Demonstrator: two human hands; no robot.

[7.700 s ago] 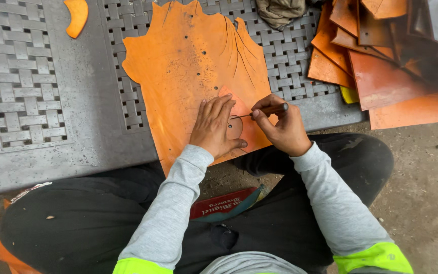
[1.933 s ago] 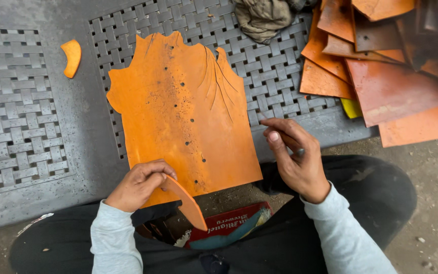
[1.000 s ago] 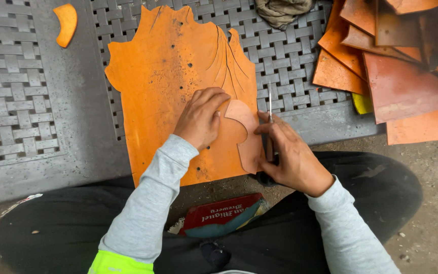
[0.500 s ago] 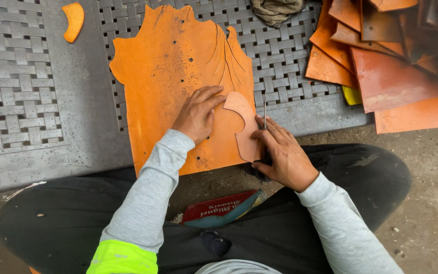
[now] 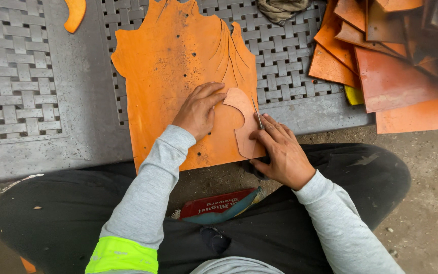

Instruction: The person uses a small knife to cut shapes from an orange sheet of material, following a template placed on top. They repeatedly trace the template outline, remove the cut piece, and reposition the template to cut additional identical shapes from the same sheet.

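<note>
Leather hide [image 5: 178, 76], orange and irregular in outline, lies flat on the grey tabletop [image 5: 77, 137], partly over a woven-pattern panel and with its lower edge overhanging the near rim. Several small holes and a few long slits show in its surface.

Left hand [image 5: 198, 109] rests open, palm down, on the hide, fingers spread and fingertips touching the curved edge of a paler cut-out pattern piece [image 5: 244, 122] that lies on the hide's right side.

Right hand [image 5: 280, 152] is closed around a thin metal tool [image 5: 257, 114], its point set against the right edge of the pattern piece; the fingers also press on the lower part of that piece.

Stack of orange and reddish-brown leather sheets [image 5: 396, 66] sits at the right end of the tabletop, well apart from the hands, with a small yellow item [image 5: 353, 95] showing under its edge. Crumpled cloth [image 5: 282, 7] lies at the top edge, above the hide. Small curved orange offcut [image 5: 74, 12] lies at upper left.

Person sits on the ground in dark trousers and grey sleeves, one with a yellow-green band. Red flat packet [image 5: 219, 205] lies in the lap.
</note>
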